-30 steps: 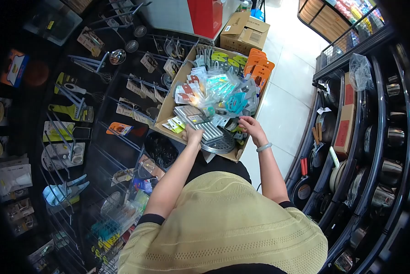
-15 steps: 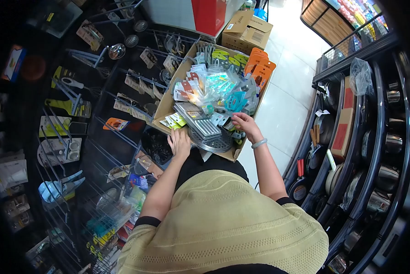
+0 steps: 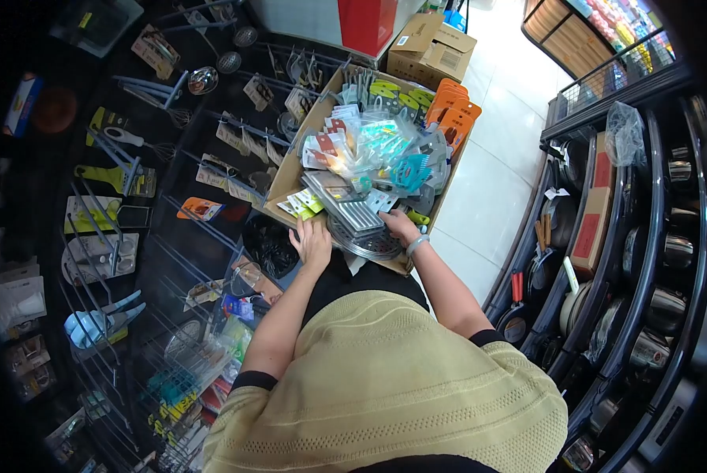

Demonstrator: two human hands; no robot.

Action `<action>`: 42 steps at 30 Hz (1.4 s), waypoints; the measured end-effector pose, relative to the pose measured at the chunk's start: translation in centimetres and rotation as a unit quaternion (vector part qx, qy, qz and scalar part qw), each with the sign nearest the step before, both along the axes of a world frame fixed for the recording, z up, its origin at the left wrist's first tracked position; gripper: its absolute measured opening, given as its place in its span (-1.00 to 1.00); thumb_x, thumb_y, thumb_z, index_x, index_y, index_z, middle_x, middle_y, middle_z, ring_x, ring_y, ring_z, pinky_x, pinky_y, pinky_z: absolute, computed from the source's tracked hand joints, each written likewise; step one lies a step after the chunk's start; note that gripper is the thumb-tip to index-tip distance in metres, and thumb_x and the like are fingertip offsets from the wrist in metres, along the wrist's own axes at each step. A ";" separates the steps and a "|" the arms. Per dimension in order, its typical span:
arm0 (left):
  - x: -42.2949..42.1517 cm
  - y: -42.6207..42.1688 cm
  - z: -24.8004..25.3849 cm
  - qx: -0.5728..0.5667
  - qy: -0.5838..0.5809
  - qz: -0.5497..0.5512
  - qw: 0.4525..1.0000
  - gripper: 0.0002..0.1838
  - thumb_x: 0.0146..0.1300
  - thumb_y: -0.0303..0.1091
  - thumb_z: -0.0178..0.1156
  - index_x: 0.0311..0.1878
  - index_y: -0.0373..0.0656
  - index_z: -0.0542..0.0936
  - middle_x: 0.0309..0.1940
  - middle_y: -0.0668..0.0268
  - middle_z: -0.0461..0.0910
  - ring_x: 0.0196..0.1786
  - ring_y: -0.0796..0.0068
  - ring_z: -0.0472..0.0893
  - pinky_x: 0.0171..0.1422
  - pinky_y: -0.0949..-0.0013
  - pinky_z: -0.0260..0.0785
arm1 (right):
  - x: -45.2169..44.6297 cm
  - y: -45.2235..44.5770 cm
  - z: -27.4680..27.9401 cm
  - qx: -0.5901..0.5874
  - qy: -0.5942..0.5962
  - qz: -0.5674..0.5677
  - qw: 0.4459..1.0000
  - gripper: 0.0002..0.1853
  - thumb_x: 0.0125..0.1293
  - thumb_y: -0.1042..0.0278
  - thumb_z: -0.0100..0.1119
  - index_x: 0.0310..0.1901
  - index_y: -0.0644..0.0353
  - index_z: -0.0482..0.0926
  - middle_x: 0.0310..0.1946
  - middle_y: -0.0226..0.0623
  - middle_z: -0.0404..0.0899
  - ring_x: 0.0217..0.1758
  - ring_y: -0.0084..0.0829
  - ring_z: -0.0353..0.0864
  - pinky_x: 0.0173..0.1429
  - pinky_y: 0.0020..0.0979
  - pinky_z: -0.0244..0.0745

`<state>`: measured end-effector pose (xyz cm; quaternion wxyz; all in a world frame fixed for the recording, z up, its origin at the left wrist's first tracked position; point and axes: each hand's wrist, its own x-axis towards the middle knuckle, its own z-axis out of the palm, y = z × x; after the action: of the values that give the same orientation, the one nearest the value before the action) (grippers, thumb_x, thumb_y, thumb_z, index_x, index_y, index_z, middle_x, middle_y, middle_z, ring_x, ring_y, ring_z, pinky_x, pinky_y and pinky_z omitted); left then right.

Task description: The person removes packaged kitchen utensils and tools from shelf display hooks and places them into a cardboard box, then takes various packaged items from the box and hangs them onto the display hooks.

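Within the near end of an open cardboard box [image 3: 287, 178], perforated metal discs [image 3: 369, 245] partly covered by a ribbed pack [image 3: 358, 216], left hand [image 3: 312, 244] laid at the rim, fingers slightly apart, right hand [image 3: 403, 228] placed beside the discs, finger closure unclear.

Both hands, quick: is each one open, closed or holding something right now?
Left hand: open, fingers spread at the edge of the cardboard box.
Right hand: by the round metal pieces; its grip can't be told.

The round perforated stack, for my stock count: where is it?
Head view, centre: the stack is at the near end of the cardboard box, between left hand and right hand.
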<state>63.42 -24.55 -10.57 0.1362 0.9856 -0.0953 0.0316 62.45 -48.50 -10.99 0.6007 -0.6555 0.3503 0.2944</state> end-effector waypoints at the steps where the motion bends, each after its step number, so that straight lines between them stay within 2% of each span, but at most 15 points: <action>1: 0.1 -0.2 0.1 -0.011 0.003 0.017 1.000 -0.76 0.22 -0.23 -0.02 -0.14 -0.11 0.51 -0.06 0.21 0.48 0.28 0.20 0.25 0.30 -0.04 -0.11 | 0.6 0.1 -0.6 0.004 0.020 0.007 1.000 -0.22 0.21 -0.06 0.12 0.31 0.28 0.13 0.26 -0.06 0.24 0.26 -0.17 0.29 0.16 -0.15 0.31; 5: 2.6 -1.8 1.4 -0.114 0.111 0.085 0.984 -0.74 0.24 -0.24 -0.02 -0.12 -0.14 0.54 -0.12 0.14 0.56 0.13 0.16 0.39 0.26 0.02 -0.11 | 1.7 0.6 -3.5 -0.029 0.033 -0.011 0.999 -0.30 0.19 -0.10 0.12 0.19 0.32 0.29 0.09 -0.05 0.41 0.10 -0.16 0.43 0.05 -0.12 0.39; 9: 5.6 -4.8 2.4 -0.079 0.277 0.192 0.938 -0.43 0.14 0.06 0.08 -0.01 -0.29 0.47 -0.02 0.06 0.53 0.11 0.13 0.41 0.25 0.09 -0.09 | 2.4 0.6 -2.6 -0.009 0.110 -0.055 0.992 -0.39 0.14 -0.12 0.18 -0.01 0.30 0.41 -0.27 -0.20 0.48 -0.29 -0.27 0.49 -0.20 -0.18 0.45; 14: 7.6 -6.6 2.6 -0.114 0.355 0.253 0.893 -0.25 -0.06 0.11 0.27 0.05 -0.33 0.41 0.06 0.02 0.46 0.16 0.11 0.38 0.28 0.09 -0.10 | 1.9 0.9 -4.1 0.014 0.106 -0.101 0.989 -0.53 0.14 -0.03 0.22 -0.07 0.19 0.49 -0.31 -0.31 0.50 -0.26 -0.37 0.48 -0.20 -0.28 0.43; 18: 7.5 -8.0 2.4 -0.106 0.328 0.320 0.882 -0.16 -0.17 -0.05 0.39 0.15 -0.29 0.29 0.05 0.06 0.46 0.15 0.11 0.36 0.24 0.18 0.02 | 0.7 1.3 -2.6 0.075 0.074 -0.133 0.986 -0.63 0.12 0.09 0.27 -0.10 0.11 0.54 -0.26 -0.38 0.55 -0.25 -0.45 0.49 -0.19 -0.37 0.41; 23: 9.1 -7.5 2.6 -0.188 0.380 0.367 0.828 -0.31 -0.28 -0.16 0.41 -0.03 -0.31 0.43 -0.11 0.06 0.57 0.11 0.10 0.39 0.28 0.19 0.03 | 0.6 2.2 -2.4 0.082 0.056 -0.149 0.984 -0.72 0.07 0.19 0.33 -0.24 0.14 0.56 -0.34 -0.36 0.58 -0.35 -0.47 0.50 -0.31 -0.43 0.39; 25: 9.9 -6.9 -3.3 -0.293 0.354 0.415 0.785 -0.35 -0.28 -0.21 0.40 -0.08 -0.35 0.43 -0.12 0.01 0.56 0.04 0.02 0.44 0.24 0.14 0.11 | 0.7 3.2 -2.1 0.088 0.060 -0.195 0.975 -0.76 0.05 0.22 0.34 -0.30 0.14 0.56 -0.51 -0.41 0.51 -0.56 -0.48 0.42 -0.45 -0.46 0.33; 27: 10.4 -7.0 -5.6 -0.455 0.316 0.430 0.713 -0.42 -0.30 -0.43 0.36 -0.14 -0.45 0.39 -0.17 -0.05 0.55 -0.14 -0.03 0.55 0.00 0.05 0.38 | 0.6 3.6 2.0 0.113 0.038 -0.208 0.971 -0.77 0.06 0.22 0.34 -0.33 0.13 0.55 -0.58 -0.44 0.42 -0.63 -0.51 0.34 -0.49 -0.48 0.32; 29: 10.4 -6.5 -5.6 -0.555 0.336 0.419 0.636 -0.45 -0.31 -0.55 0.32 -0.14 -0.48 0.36 -0.21 -0.04 0.54 -0.21 0.02 0.57 -0.15 0.08 0.45 | 0.1 3.1 3.2 0.124 0.025 -0.176 0.976 -0.75 0.07 0.17 0.33 -0.35 0.12 0.52 -0.62 -0.50 0.28 -0.62 -0.56 0.28 -0.45 -0.47 0.37; 30: 10.3 -6.3 -5.5 -0.602 0.343 0.410 0.594 -0.46 -0.31 -0.61 0.30 -0.15 -0.50 0.35 -0.23 -0.04 0.54 -0.25 0.05 0.58 -0.23 0.10 0.48 | -0.2 2.8 4.0 0.127 0.031 -0.164 0.978 -0.74 0.08 0.16 0.33 -0.34 0.12 0.52 -0.59 -0.50 0.29 -0.58 -0.56 0.29 -0.43 -0.47 0.39; 32: 8.7 -6.6 0.0 -0.615 0.331 0.435 0.568 -0.59 -0.21 -0.69 0.24 -0.18 -0.51 0.43 -0.26 0.02 0.53 -0.29 0.10 0.61 -0.20 0.06 0.53 | -0.8 2.2 6.1 0.135 0.043 -0.139 0.980 -0.73 0.09 0.13 0.33 -0.34 0.12 0.51 -0.55 -0.50 0.31 -0.52 -0.58 0.33 -0.39 -0.46 0.43; 34: 6.6 -5.9 4.6 -0.638 0.356 0.413 0.544 -0.61 -0.16 -0.67 0.24 -0.17 -0.50 0.43 -0.26 0.03 0.54 -0.28 0.12 0.61 -0.19 0.09 0.54 | -1.7 1.4 6.9 0.151 0.022 -0.092 0.984 -0.57 0.17 -0.02 0.23 -0.10 0.16 0.51 -0.31 -0.44 0.45 -0.36 -0.58 0.39 -0.28 -0.44 0.46; 36: 4.4 -5.0 7.6 -0.689 0.358 0.337 0.532 -0.64 -0.08 -0.65 0.23 -0.15 -0.48 0.42 -0.26 0.05 0.54 -0.26 0.15 0.62 -0.17 0.12 0.54 | -2.2 1.1 8.6 0.145 -0.007 -0.071 0.987 -0.46 0.20 -0.10 0.17 0.06 0.17 0.47 -0.16 -0.40 0.49 -0.31 -0.58 0.41 -0.25 -0.44 0.47; 37: 3.6 -4.8 8.8 -0.694 0.359 0.319 0.536 -0.63 -0.06 -0.66 0.21 -0.12 -0.47 0.41 -0.25 0.06 0.55 -0.26 0.17 0.62 -0.15 0.19 0.55 | -2.2 0.8 8.9 0.157 -0.011 -0.047 0.986 -0.31 0.22 -0.21 0.09 0.23 0.14 0.32 0.01 -0.39 0.46 -0.25 -0.58 0.42 -0.21 -0.43 0.46; 42: 0.7 -5.9 11.4 -0.619 0.219 0.177 0.733 -0.53 -0.10 -0.60 0.28 -0.15 -0.27 0.25 -0.32 0.22 0.44 -0.32 0.46 0.53 -0.23 0.37 0.45 | -1.9 1.4 9.7 0.272 -0.071 -0.086 0.956 -0.31 0.24 -0.20 0.07 0.27 0.07 0.24 0.02 -0.42 0.45 -0.20 -0.58 0.41 -0.10 -0.42 0.43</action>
<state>64.15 -30.49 0.84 0.7255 0.6616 0.1544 -0.1096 60.58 -47.08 -1.31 0.8030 -0.4538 0.2680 0.2784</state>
